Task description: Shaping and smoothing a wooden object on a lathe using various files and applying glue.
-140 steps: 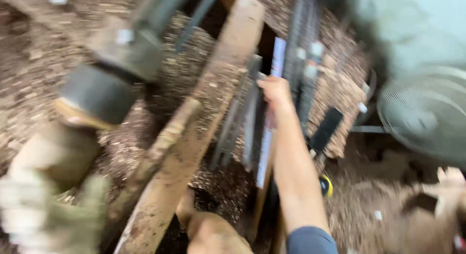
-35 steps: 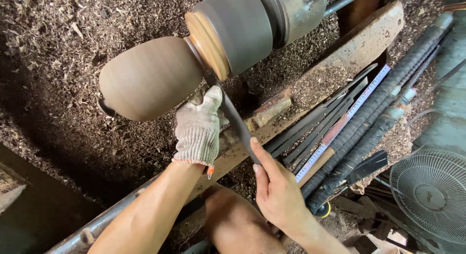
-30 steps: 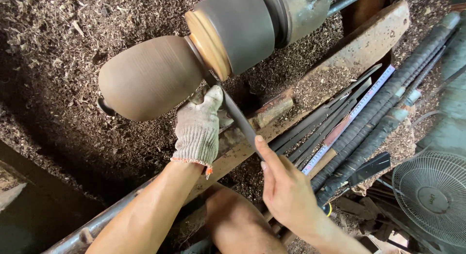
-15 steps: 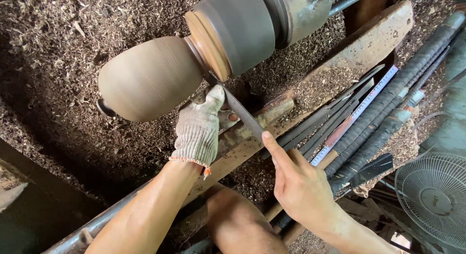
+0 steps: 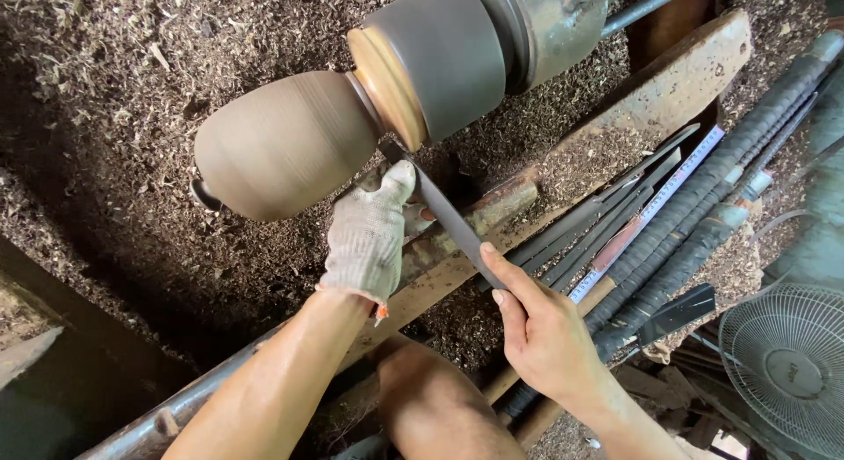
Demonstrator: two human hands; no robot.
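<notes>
Since a moment ago, my right hand (image 5: 549, 337) has slid a little farther back along the long flat blade (image 5: 448, 215), and the rest has hardly changed. My right fingers are pinched around the back end of the blade, with the pointing finger laid flat on top. My left hand (image 5: 369, 236), in a white knit glove, is closed over the front part of the blade and presses it down on the rusty bar (image 5: 492, 205) it leans on.

The tip of the blade sits right at the thin neck between the round brown wood (image 5: 286, 156) and the pale wood disc (image 5: 387, 86). That wood is held on the big grey wheel (image 5: 448, 55) of the machine and looks blurry, so I think it is spinning.

If I push too hard, the tip could dig in and jerk the blade out of my fingers. My glove is very close to the wood, so it could snag. More tools (image 5: 615, 218) lie to my right, and a fan (image 5: 787, 372) stands in the corner. Sawdust (image 5: 114, 91) is everywhere.
</notes>
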